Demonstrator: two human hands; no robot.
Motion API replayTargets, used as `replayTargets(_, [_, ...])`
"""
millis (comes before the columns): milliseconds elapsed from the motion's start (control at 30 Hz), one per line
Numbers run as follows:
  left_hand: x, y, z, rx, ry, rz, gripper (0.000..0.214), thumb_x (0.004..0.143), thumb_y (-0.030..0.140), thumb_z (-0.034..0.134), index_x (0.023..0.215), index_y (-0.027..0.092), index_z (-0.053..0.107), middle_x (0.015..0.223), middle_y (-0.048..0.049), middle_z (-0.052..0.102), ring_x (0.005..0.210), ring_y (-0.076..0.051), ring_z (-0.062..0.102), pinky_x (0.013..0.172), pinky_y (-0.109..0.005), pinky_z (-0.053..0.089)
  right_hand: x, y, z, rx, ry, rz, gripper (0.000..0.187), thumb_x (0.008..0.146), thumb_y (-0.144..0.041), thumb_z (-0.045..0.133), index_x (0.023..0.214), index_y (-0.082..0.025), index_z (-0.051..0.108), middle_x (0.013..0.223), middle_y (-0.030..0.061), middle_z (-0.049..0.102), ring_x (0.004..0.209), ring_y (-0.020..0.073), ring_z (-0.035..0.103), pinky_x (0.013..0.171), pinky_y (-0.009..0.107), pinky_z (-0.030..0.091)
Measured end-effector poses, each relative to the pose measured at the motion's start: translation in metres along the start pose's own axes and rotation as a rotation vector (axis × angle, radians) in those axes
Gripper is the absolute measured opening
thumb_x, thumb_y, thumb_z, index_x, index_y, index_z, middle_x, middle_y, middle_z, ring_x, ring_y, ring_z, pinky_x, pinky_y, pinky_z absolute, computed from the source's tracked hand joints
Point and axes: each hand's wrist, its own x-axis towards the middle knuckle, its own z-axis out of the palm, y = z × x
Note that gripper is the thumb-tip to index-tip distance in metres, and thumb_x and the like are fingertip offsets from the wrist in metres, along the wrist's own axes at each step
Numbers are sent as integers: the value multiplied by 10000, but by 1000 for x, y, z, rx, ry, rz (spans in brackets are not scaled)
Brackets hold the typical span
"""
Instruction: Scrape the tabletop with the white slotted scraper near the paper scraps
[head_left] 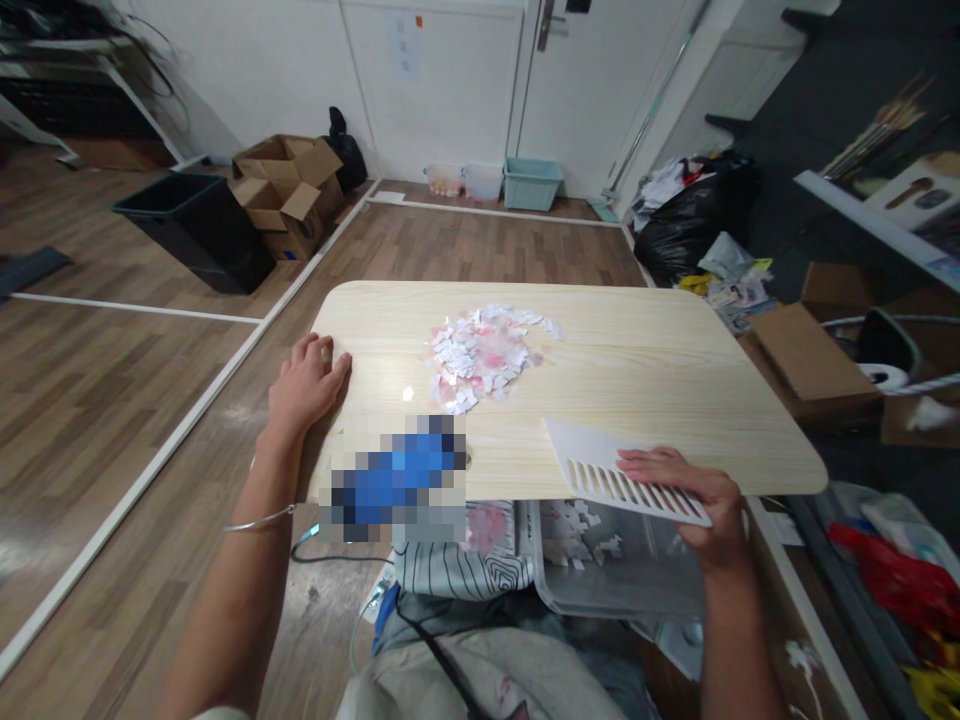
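Observation:
My left hand point(306, 380) rests on the left edge of a light wooden table point(675, 390), fingers curled loosely over the edge, holding nothing. My right hand point(694, 495) grips a white slotted plastic panel point(600, 462) at the table's near edge. A heap of white and pink paper scraps point(484, 352) lies in the middle of the table, apart from both hands. Below the near edge, a clear plastic bin point(622, 575) holds more scraps.
A pixelated patch point(397, 478) covers part of the near table edge. A black bin point(199, 225) and cardboard boxes point(289, 190) stand far left. A black rubbish bag point(694, 220), boxes and clutter fill the right side. A teal tub point(531, 183) sits by the door.

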Motion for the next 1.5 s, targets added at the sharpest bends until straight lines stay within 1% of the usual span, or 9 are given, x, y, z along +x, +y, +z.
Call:
replayTargets(133, [-1,2,-1,-1,-5,-6,697,1109,629,462,1681,260,612,1850,-154,475,1615,-476,518,1340,-659,425,-3,-2,-1,16,60,23,395,956,-631,705,923,-323,951,893,76,912,864,397,909,876,545,699])
replayTargets(300, [0,1,-1,3,-6,9,689,1114,613,451,1677,248,609,1848,-163,475,1624,-462,513,1336,-648,435,-6,-3,-4,-28,22,99,350,907,-580,720,922,-327,961,943,105,916,921,423,911,934,575,697])
replayTargets(433, [0,-1,0,4,-6,12,691,1111,610,458,1676,242,612,1847,-170,476,1625,-467,513,1333,-655,439,-7,-4,-7,-7,8,85,374,890,-605,722,940,-326,965,954,111,917,921,430,910,929,577,698])
replayTargets(633, [0,0,-1,5,-14,7,706,1113,626,449,1686,245,606,1860,-163,464,1621,-478,512,1334,-672,433,-16,-2,-10,38,71,41,339,937,-580,737,897,-320,952,880,100,908,824,403,900,893,557,711])
replayTargets(867, [-1,2,-2,13,-17,-3,703,1112,628,443,1692,263,602,1865,-150,458,1626,-466,512,1327,-652,447,-29,-10,-20,31,97,63,444,953,-713,687,905,-373,968,874,98,906,757,410,885,838,580,723])
replayTargets(1033, [-1,2,-1,0,-9,2,705,1110,621,446,1691,256,608,1863,-160,461,1614,-474,518,1325,-660,442,-36,-6,-20,53,225,64,369,948,-609,733,812,-346,953,776,115,875,642,412,849,783,600,713])
replayTargets(1200, [-1,1,-1,3,-12,3,720,1108,624,447,1696,240,606,1866,-172,454,1602,-485,526,1312,-671,453,-22,-10,-10,109,349,94,373,918,-626,766,773,-327,936,753,129,861,659,420,845,741,607,715])
replayTargets(1300, [-1,1,-1,1,-11,8,720,1109,617,446,1696,230,605,1863,-174,456,1605,-483,522,1311,-672,453,-7,-15,-1,106,326,107,359,903,-612,798,764,-308,931,760,122,864,681,404,852,730,578,721])
replayTargets(1500, [-2,4,-2,17,-8,-8,701,1114,611,454,1699,258,612,1859,-160,463,1572,-470,556,1285,-650,484,20,-19,13,153,241,23,510,927,-762,780,801,-294,936,790,100,881,700,369,867,704,519,735])
